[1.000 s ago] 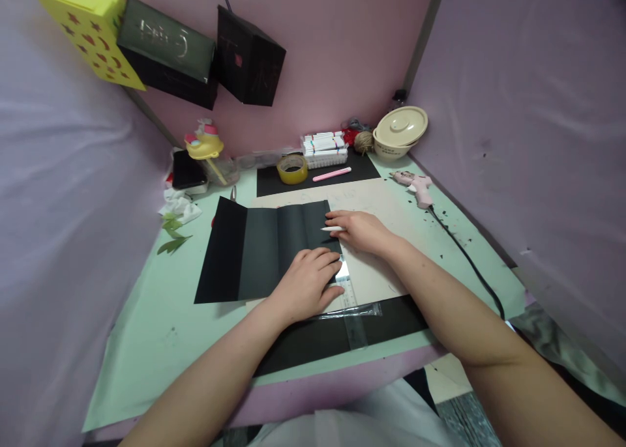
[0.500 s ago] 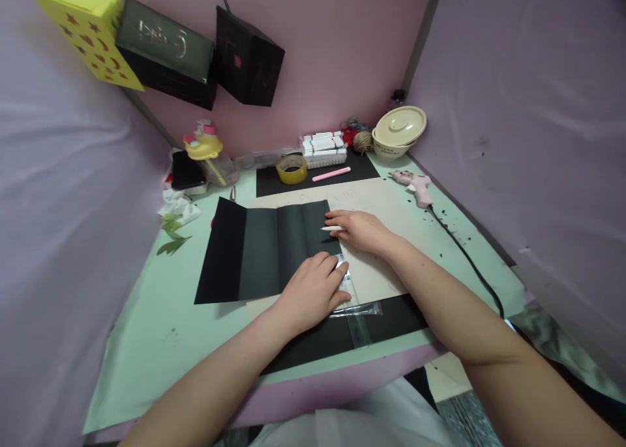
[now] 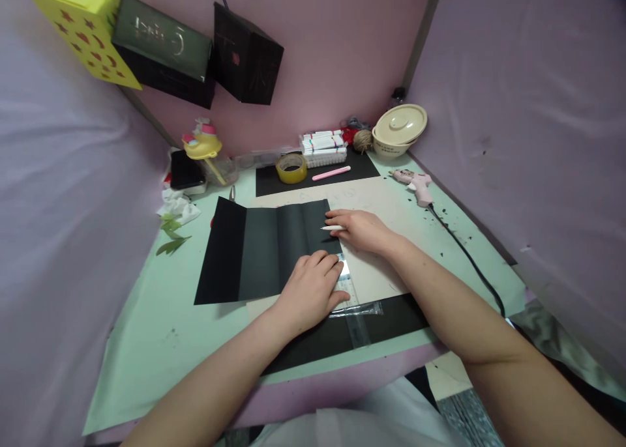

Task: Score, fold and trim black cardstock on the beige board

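On the right, a strip of mint-green tabletop [image 3: 469,258] runs beside the right forearm, but the black cord [image 3: 467,262] of a pale pink glue gun [image 3: 417,186] crosses it. Along the far side, a yellow tape roll [image 3: 291,168], a tray of white markers [image 3: 323,148] and a lidded cream bowl [image 3: 397,133] obstruct passage, while the near left tabletop lies open.

Nothing is legible: marks on the clear ruler [image 3: 348,292] and cream bowl [image 3: 390,150] are too small.
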Available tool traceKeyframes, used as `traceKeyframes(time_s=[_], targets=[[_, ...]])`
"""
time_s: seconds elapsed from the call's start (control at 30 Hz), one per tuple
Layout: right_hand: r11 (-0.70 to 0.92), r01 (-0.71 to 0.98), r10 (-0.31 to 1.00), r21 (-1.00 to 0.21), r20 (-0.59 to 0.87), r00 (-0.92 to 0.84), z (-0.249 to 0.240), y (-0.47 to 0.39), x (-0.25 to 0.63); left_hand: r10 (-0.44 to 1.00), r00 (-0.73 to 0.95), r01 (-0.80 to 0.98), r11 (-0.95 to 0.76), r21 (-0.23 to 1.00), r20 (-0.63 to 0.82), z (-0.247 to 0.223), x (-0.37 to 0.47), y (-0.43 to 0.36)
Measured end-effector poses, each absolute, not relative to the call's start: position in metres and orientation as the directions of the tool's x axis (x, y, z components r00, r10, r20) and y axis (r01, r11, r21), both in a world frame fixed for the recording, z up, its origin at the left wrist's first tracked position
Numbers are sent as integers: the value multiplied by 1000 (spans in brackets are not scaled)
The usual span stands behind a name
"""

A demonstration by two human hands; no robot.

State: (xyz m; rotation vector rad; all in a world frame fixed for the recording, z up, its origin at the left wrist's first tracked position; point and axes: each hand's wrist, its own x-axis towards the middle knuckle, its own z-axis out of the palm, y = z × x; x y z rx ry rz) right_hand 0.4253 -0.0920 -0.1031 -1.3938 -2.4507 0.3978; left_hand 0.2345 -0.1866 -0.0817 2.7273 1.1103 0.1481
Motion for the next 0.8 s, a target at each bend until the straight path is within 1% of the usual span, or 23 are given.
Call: traceKeyframes(time_s=[0.8], targets=[[496,783,862,-374,109,-494,-102,-92,425,712,702,684,-679,267,15,-84,234,-184]])
